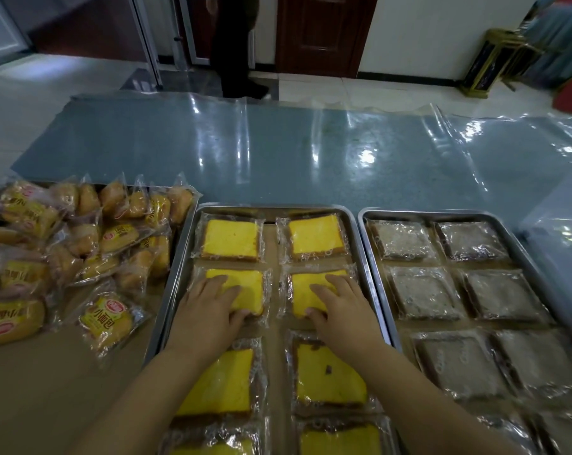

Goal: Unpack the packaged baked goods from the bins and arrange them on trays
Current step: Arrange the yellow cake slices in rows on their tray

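Two hands lie fingers-flat on a steel tray [271, 209] of wrapped yellow cakes [230, 239] set in two columns. The left hand [209, 310] and the right hand [342, 310] each press one second-row cake, thumbs at the near edges. The right tray [442, 213] holds wrapped grey slices [422, 292]. Bagged buns [107, 238] are heaped at left, and the counter [278, 152] lies beyond.

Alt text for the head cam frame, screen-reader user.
The left hand rests on the left slice and the right hand on the right slice in the second row of a metal tray of wrapped yellow cake. A second tray to its right holds wrapped brown slices; packaged small breads are piled to the left.
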`<state>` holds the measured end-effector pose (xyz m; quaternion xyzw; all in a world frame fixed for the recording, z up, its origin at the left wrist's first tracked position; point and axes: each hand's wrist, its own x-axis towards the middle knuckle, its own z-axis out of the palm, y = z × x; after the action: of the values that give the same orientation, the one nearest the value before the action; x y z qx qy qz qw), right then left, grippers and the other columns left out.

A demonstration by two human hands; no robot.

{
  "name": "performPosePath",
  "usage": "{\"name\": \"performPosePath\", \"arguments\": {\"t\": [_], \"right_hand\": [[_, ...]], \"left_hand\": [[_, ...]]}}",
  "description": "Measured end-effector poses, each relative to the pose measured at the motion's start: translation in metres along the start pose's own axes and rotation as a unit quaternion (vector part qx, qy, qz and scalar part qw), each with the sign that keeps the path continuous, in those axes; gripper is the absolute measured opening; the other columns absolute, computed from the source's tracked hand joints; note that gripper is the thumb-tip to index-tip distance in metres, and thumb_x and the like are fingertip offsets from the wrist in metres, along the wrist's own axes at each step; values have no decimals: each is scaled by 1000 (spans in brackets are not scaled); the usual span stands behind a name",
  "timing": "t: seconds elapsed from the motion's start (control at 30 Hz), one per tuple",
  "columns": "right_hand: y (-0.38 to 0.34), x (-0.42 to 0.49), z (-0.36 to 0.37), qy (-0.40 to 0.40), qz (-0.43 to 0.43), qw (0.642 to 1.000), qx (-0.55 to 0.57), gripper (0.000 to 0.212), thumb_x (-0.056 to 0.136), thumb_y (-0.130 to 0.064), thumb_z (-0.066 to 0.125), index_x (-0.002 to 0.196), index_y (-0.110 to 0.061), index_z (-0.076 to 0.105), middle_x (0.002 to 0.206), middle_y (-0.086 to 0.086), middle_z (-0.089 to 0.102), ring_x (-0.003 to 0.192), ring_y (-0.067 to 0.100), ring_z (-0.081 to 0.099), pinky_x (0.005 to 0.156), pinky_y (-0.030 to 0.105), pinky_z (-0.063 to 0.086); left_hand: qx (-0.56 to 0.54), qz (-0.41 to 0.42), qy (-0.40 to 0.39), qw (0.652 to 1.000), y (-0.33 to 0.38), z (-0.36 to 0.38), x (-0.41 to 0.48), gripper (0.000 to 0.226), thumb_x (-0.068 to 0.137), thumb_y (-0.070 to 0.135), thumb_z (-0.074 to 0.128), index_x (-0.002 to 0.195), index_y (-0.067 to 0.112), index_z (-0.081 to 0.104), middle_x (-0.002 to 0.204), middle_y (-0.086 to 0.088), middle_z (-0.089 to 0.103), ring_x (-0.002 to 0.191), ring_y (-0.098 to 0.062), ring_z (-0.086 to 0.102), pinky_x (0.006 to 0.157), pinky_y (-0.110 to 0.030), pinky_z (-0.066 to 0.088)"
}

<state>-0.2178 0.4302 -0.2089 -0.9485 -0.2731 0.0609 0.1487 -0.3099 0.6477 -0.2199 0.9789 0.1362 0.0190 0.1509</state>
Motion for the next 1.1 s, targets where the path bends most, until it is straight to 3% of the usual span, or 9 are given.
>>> {"name": "performPosePath", "arguments": {"t": [0.2, 0.37, 0.47, 0.57, 0.87, 0.97, 1.1], "right_hand": [[-5, -45, -6, 30, -44, 998, 29, 40, 87, -32, 63, 124, -17, 59, 134, 9, 50, 131, 28, 36, 107, 39, 31], [-5, -82, 0, -46, -48, 998, -6, 50, 88, -46, 56, 133, -28, 48, 144, 0, 34, 136, 22, 21, 108, 35, 30], [-6, -96, 4, -85, -35, 995, -45, 54, 90, -49, 50, 139, -30, 40, 153, 2, 19, 142, 25, 7, 114, 41, 20], [-9, -97, 5, -101, -23, 993, -48, 53, 92, -47, 47, 141, -30, 37, 156, 1, 13, 143, 25, 1, 116, 42, 15], [-12, -93, 0, -116, -6, 992, -42, 54, 95, -43, 47, 144, -28, 32, 158, 3, 10, 145, 25, -2, 116, 42, 8], [-12, -104, -4, -85, -14, 996, -23, 55, 94, -43, 49, 144, -28, 33, 156, 1, 16, 144, 22, 3, 116, 40, 15], [-10, -135, -9, -43, -47, 998, -10, 48, 93, -44, 49, 137, -26, 43, 146, 0, 34, 137, 19, 22, 109, 33, 27]], "left_hand": [[-45, 20, 9, 999, 8, -11, -36, 39, 87, 40, 60, 122, 24, 60, 136, 0, 47, 129, -23, 32, 104, -38, 32], [-55, 53, 31, 997, 12, -16, -77, 37, 82, 35, 67, 118, 25, 63, 120, 2, 58, 116, -23, 46, 94, -42, 42], [-28, 40, 13, 999, 9, -14, -96, 41, 83, 45, 61, 120, 28, 61, 127, 4, 55, 121, -22, 42, 97, -41, 39], [20, 29, -37, 999, 8, -8, -107, 46, 86, 55, 49, 128, 37, 51, 144, 10, 38, 132, -17, 29, 106, -37, 28], [9, 10, -55, 998, 11, -2, -98, 51, 91, 50, 45, 138, 32, 39, 153, 1, 24, 140, -20, 15, 113, -35, 15], [-6, 19, -44, 999, 13, -5, -106, 52, 91, 47, 48, 139, 29, 40, 153, -1, 26, 141, -22, 16, 113, -36, 15], [-53, 35, -15, 998, 16, -11, -135, 44, 88, 40, 58, 129, 23, 55, 144, -2, 40, 135, -21, 29, 109, -35, 26]]}}
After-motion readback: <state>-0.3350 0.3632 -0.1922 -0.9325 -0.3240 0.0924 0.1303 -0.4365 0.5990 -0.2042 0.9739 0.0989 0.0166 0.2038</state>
